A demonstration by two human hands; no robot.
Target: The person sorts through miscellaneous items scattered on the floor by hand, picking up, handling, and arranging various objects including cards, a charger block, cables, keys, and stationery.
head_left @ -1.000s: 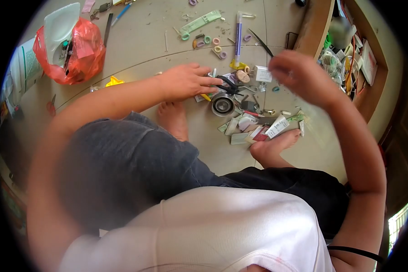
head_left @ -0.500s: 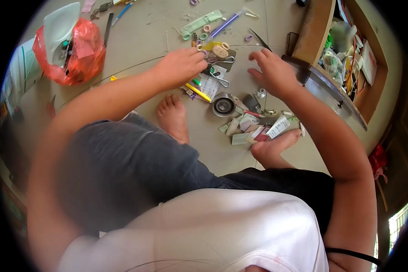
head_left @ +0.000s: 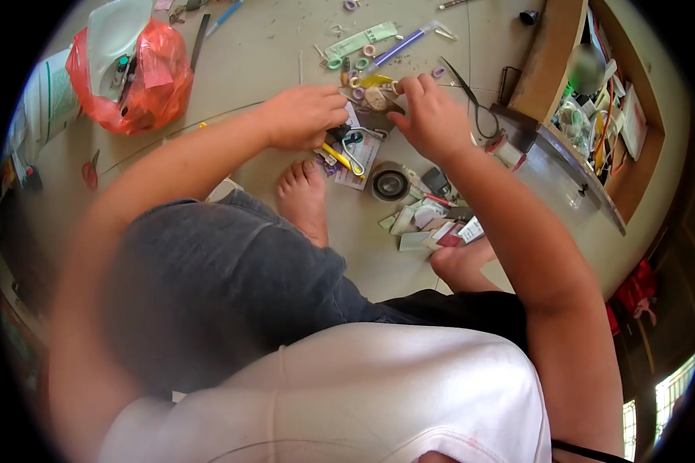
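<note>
My left hand (head_left: pixel 307 117) is closed on what looks like a black binder clip (head_left: pixel 338 132) with silver wire loops; its fingers partly hide it. Below lie a yellow pen (head_left: pixel 335 157) and a printed paper slip (head_left: pixel 353 179). My right hand (head_left: pixel 428 116) has thumb and fingers apart, at the edge of a flat dark grey piece (head_left: pixel 380 120) and a round beige piece (head_left: pixel 375 98); whether it touches them I cannot tell. Near these lie small coloured rings (head_left: pixel 361 64), a purple tube (head_left: pixel 398 45) and a pale green packet (head_left: pixel 360 38).
A tape roll (head_left: pixel 390 183) and a heap of cards and erasers (head_left: pixel 415 241) lie near my feet. Dark scissors (head_left: pixel 471 96) lie on the right, beside a wooden drawer (head_left: pixel 539 58) full of odds and ends. A red plastic bag (head_left: pixel 166 89) stands at the left.
My left hand has drawn the black clip with its wire loops left and towards me. My right hand has moved left to the pile. The view has shifted slightly.
</note>
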